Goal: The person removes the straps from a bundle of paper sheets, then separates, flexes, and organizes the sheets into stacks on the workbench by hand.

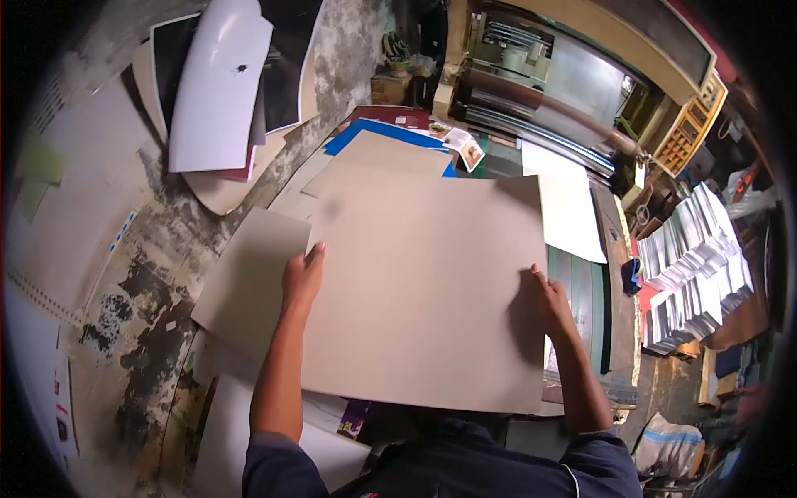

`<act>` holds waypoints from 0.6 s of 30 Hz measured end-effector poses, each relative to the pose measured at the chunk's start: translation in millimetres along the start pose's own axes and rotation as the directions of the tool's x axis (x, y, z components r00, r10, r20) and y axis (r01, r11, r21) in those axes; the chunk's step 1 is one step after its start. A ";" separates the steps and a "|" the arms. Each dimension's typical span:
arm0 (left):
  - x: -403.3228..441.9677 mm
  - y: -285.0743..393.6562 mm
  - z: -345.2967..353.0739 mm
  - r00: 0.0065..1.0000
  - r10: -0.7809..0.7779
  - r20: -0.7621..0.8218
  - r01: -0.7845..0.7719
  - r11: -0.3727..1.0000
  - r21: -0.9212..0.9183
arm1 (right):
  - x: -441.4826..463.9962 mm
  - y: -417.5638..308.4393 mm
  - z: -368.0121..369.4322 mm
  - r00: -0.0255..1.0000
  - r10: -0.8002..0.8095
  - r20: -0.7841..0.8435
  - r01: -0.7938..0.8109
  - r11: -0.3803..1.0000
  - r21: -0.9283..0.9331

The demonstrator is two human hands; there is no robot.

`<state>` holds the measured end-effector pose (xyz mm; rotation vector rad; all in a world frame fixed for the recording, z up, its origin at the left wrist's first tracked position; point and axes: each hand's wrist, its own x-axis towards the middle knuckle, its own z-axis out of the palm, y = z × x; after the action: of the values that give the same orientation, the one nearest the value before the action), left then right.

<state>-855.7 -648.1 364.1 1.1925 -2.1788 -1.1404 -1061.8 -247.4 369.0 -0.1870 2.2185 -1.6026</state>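
A large grey-beige sheet of cardboard (423,290) spans the space in front of my body, held by its two side edges. My left hand (304,278) grips the left edge, thumb on top and the fingers mostly hidden beneath. On the right edge, my right hand (550,300) is closed the same way, its fingers partly out of sight. Under and left of this sheet lies another cardboard sheet (249,278). Beyond its far edge, more grey board (382,158) rests over a blue sheet (365,131).
A machine with long metal rollers (540,124) stands at the back right, a white sheet (564,199) before it. Tall stacks of paper (693,257) are at the right. Large sheets (220,91) lean against the stained wall (124,282) on the left.
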 end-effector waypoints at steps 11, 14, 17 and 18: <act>26.4 -24.0 47.1 0.954 -0.037 0.297 -0.019 0.983 0.185 | 123.6 102.4 -40.3 0.983 0.178 -0.051 -0.185 0.951 -0.246; -41.5 -34.6 9.3 0.847 -0.050 0.530 -0.024 0.991 0.132 | 111.1 35.9 -54.2 0.956 0.288 0.050 -0.234 0.856 -0.462; -87.5 -26.2 -3.1 0.842 -0.087 0.532 -0.110 0.938 0.329 | 190.5 87.4 -106.4 0.981 0.056 0.184 0.118 0.580 -0.806; -94.8 -25.9 -1.5 0.867 -0.071 0.493 -0.202 0.854 0.479 | 194.0 70.4 -112.8 0.951 -0.263 0.162 0.271 0.461 -0.845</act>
<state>-789.3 -577.6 347.0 1.0800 -3.0499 -0.9220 -1274.4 -189.0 287.3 -0.8570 2.8922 -0.3889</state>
